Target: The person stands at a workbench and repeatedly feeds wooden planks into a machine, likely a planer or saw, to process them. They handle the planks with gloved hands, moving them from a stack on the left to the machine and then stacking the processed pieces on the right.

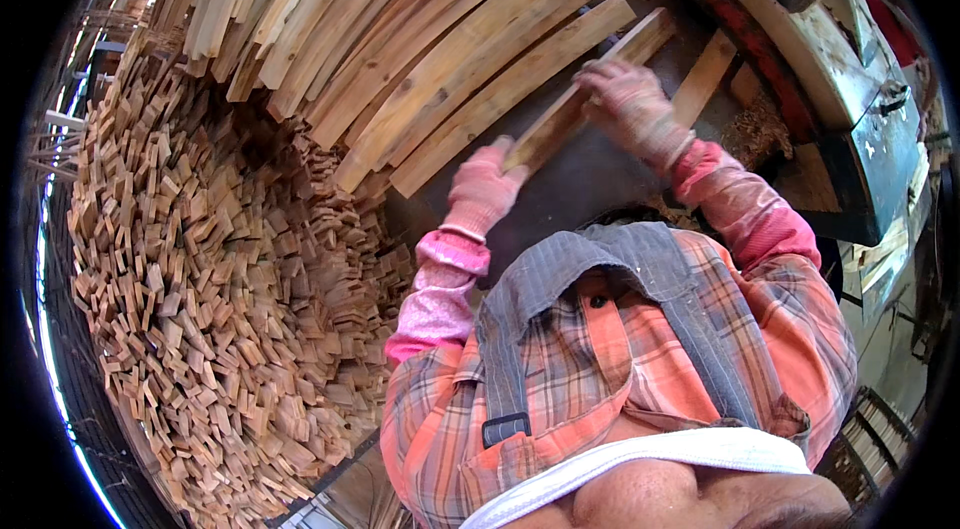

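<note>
A long, narrow wooden plank (pixel 552 131) lies slantwise between my gloved hands over a dark surface (pixel 570 184). My left hand (pixel 484 185), in a pale pink glove, is closed around its near end. Farther up, my right hand (pixel 632 107) grips the same plank, fingers bent over its edge; the far end sticks out past them. Just left of this plank, a row of similar planks (pixel 440 79) lies side by side, a narrow gap away. Another board (pixel 706 77) lies to the right of my right hand.
A tall pile of stacked wood pieces (pixel 210 279), ends outward, fills the left side. To the right stands a machine with a red edge (pixel 745 14) and a blue metal part (pixel 875 184). Wood shavings (pixel 765 136) are heaped beside it.
</note>
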A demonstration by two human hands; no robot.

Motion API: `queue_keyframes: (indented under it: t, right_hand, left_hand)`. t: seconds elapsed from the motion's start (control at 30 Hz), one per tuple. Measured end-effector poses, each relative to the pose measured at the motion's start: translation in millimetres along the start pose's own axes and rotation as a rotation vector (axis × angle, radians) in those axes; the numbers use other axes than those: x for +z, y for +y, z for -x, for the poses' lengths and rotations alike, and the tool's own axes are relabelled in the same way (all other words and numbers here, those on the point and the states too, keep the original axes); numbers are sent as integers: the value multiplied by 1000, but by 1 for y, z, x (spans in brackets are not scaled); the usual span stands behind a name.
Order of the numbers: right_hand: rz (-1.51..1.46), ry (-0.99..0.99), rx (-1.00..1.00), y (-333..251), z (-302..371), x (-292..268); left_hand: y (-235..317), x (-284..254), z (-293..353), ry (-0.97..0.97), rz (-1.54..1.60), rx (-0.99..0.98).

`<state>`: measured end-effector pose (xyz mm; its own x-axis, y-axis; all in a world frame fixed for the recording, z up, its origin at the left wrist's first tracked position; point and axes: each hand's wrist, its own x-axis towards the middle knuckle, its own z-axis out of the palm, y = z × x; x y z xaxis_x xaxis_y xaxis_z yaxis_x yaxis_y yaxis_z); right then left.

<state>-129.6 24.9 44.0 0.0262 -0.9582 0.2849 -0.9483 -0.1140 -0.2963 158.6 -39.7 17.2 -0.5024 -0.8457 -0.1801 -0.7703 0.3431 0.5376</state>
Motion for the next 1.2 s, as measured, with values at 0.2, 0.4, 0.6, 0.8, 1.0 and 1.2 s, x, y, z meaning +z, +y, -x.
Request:
queue_keyframes:
  t: [0.2,0.4,0.6,0.8,1.0,1.2]
  right_hand:
    - [109,-80,37,13,-6,31]
    - [163,7,215,115,25,9]
    - [235,-122,398,159,41,1]
    - [178,116,69,73,-16,14]
    - [58,-40,-130,-27,-64,48]
    - [96,-211,122,3,-34,43]
  left_hand:
    - [-2,-4,-7,349,-379,211]
    - [-39,-38,-1,364,-590,-29]
    - [-79,-38,29,511,-322,-306]
    - [-66,2,62,443,-332,-230]
    - [-25,-27,55,155,-321,-86]
    - [-61,-100,4,627,-544,-111]
